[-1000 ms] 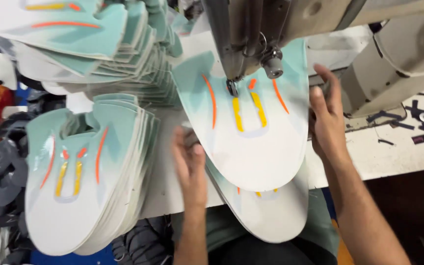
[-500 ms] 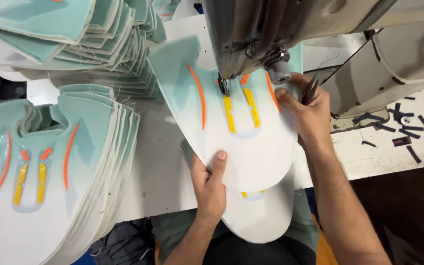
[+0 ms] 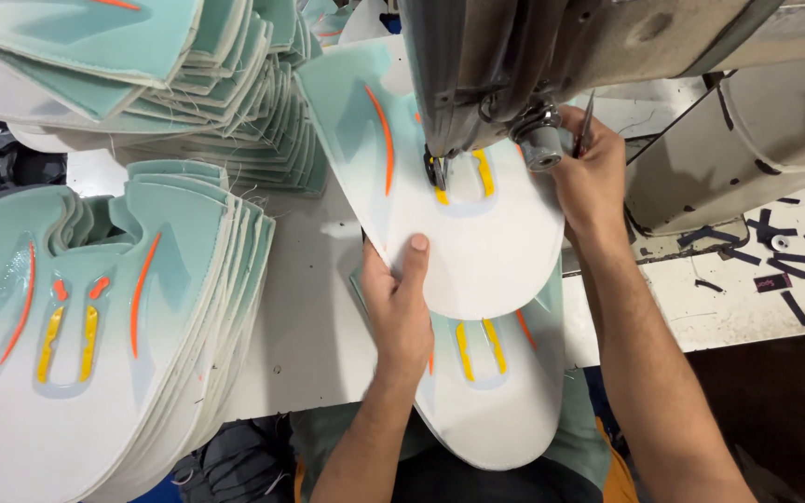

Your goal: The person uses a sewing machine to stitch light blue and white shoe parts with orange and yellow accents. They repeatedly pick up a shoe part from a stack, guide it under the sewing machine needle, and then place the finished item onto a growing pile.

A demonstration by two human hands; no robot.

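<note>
Head view shows the left hand [image 3: 401,307] pinching the near edge of the flat white and mint shoe-upper panel [image 3: 458,219], whose long axis runs away to the sewing machine needle [image 3: 437,172]. The right hand [image 3: 591,177] presses its far right side and grips a thin tool.

Light: bright, even, from overhead.
Shadow: soft, just under the sewing machine head [image 3: 552,65] (darkest near its needle).
Glare: none.
Focus: sharp below the machine; its top looks slightly soft.
Edges: mild wide-angle bending.

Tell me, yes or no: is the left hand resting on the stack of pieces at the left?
No, the left hand grips the piece under the needle, apart from that stack.
</note>
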